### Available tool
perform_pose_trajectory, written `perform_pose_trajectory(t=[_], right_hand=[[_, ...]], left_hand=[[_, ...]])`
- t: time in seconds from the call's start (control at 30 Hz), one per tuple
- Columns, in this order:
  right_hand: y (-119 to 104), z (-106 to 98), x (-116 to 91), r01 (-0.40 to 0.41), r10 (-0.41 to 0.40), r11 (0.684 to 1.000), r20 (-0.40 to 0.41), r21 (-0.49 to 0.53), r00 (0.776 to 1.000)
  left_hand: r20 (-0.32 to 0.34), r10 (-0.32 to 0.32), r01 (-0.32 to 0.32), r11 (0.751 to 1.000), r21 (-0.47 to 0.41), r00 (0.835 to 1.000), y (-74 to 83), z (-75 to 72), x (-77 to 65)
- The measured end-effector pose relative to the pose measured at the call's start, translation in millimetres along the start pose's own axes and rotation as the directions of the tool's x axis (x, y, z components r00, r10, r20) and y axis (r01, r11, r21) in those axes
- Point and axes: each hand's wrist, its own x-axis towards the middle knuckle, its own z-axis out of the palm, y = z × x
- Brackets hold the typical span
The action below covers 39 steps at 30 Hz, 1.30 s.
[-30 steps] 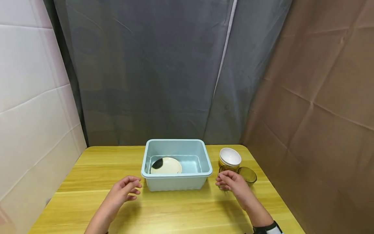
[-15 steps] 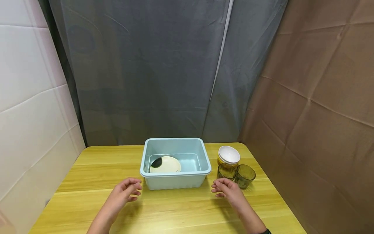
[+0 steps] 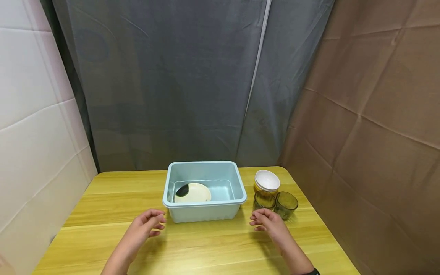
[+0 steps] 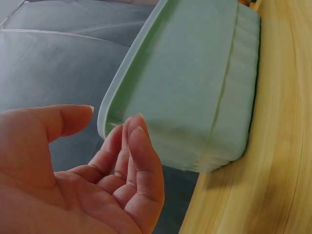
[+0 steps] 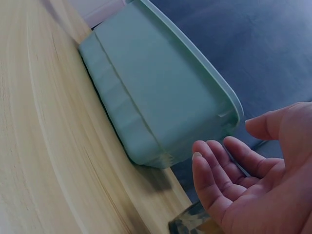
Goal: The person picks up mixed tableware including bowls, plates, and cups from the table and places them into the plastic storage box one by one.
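A light blue plastic basin [image 3: 206,212] stands at the middle of the wooden table. Inside it, toward the left, lies a cream plate [image 3: 197,193] with a dark patch on its edge. My left hand [image 3: 147,225] hovers by the basin's near left corner, fingers loosely bent, holding nothing. On the other side my right hand [image 3: 269,224] is held in the same way, also with nothing in it, just in front of two dark green glasses. In the head view it partly covers the left glass [image 3: 264,198]; the right glass [image 3: 287,205] stands beside that one.
Behind the glasses is a stack of small bowls [image 3: 267,180], white inside, with yellow below. The wooden table [image 3: 113,206] reaches back to a grey curtain [image 3: 165,84]. A white cloth [image 3: 38,99] hangs at the left and a brown cloth [image 3: 371,122] at the right.
My right hand has drawn back a little toward me and away from the glasses, so more of them shows. The left hand has hardly moved. The head view has shifted slightly.
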Motion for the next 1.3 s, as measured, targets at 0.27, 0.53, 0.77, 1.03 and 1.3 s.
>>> perform_pose_trajectory(t=[0.27,0.53,0.77,1.03,1.3], right_hand=[[-4.0,-8.4,-0.1,0.011,-0.012,1.0,-0.043,-0.024,0.999],[-15.1,-20.1,1.4,0.03,-0.039,0.996,-0.113,-0.084,0.993],[-33.2,-59.5,6.8,0.027,-0.08,0.97,-0.211,-0.242,0.974],[-50.0,-118.8,15.7,0.034,-0.192,0.851,-0.249,-0.524,0.949],[-37.7,-150.2,42.1,-0.014,-0.193,0.708,-0.212,-0.706,0.958]], left_hand=[[-0.001,0.001,-0.001,1.0,0.0,1.0,1.3,-2.1,-1.2],[0.001,0.0,0.0,1.0,0.0,1.0,-0.7,-4.8,-0.4],[-0.005,-0.025,0.025,1.0,0.012,1.0,-1.8,-7.0,-1.2],[-0.017,-0.016,0.017,1.0,0.017,1.0,-1.2,-10.1,-1.4],[-0.008,-0.002,0.002,1.0,0.017,1.0,-0.7,-10.4,-1.6]])
